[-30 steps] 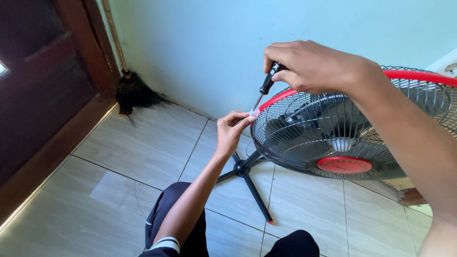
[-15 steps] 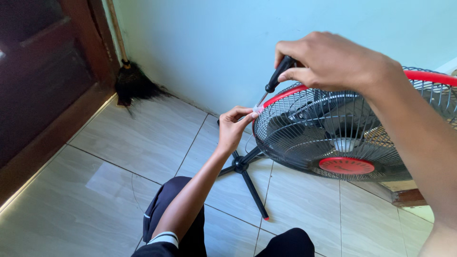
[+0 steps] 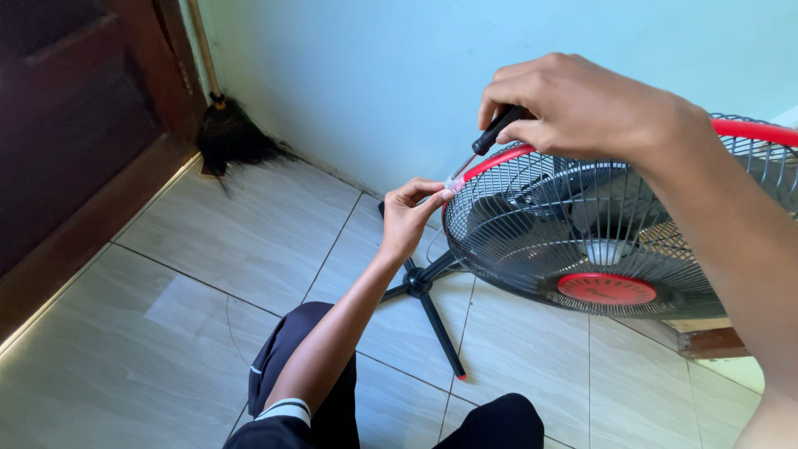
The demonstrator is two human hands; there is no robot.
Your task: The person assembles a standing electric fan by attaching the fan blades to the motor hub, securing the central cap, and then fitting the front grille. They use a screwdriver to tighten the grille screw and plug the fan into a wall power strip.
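Both hands barely shifted: right hand grips screwdriver, left hand pinches clip on fan; tip may slip off, jabbing fingers.

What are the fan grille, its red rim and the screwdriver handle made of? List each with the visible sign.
Fan grille: thin dark wire, probably painted or coated metal, with a slight sheen.
Red rim: looks like smooth glossy plastic, even in colour.
Screwdriver handle, gripped by the right hand: matte black, likely plastic or rubber; too little shows to tell.
The left hand pinches a small pale clip, seemingly translucent plastic.
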